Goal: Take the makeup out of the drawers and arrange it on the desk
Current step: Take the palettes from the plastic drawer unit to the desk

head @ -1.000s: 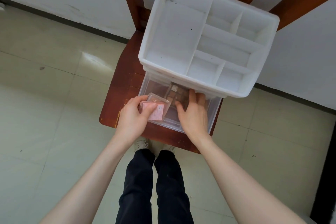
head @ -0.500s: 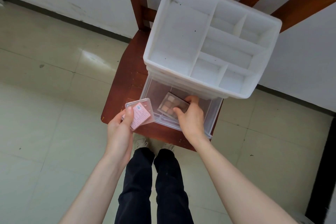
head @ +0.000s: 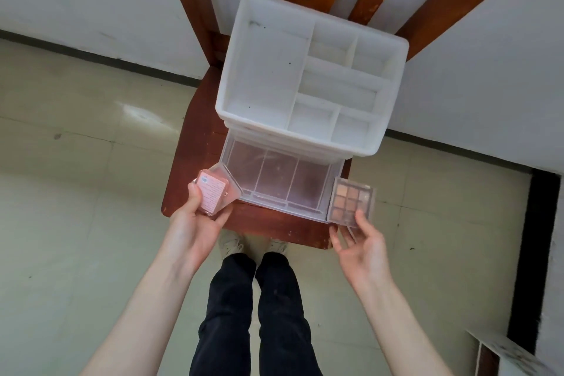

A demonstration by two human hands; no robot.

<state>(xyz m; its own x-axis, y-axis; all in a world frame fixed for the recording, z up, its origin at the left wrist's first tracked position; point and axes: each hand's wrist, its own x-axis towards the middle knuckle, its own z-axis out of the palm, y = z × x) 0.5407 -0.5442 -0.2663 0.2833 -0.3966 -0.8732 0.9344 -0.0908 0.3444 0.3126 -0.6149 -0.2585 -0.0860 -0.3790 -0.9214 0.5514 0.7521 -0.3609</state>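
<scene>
Both hands have drawn back from the drawer since the earlier frames, the right one lifting the eyeshadow palette out and carrying it to the drawer's right corner, the left one moving its pink case to the drawer's left corner. At the frame's centre stands a wooden chair [head: 195, 143] carrying a white organiser [head: 262, 70] with divided top compartments. Its clear drawer [head: 274, 180] is pulled out below, toward the lower middle, its divided sections bare. Left of the drawer front, the left hand [head: 195, 223] grips the pink compact case [head: 213, 192] between thumb and fingers, label side up, tilted. Right of the drawer, the right hand [head: 363, 241] pinches the eyeshadow palette [head: 351, 201] by its lower edge, its brown and beige pans facing up.
</scene>
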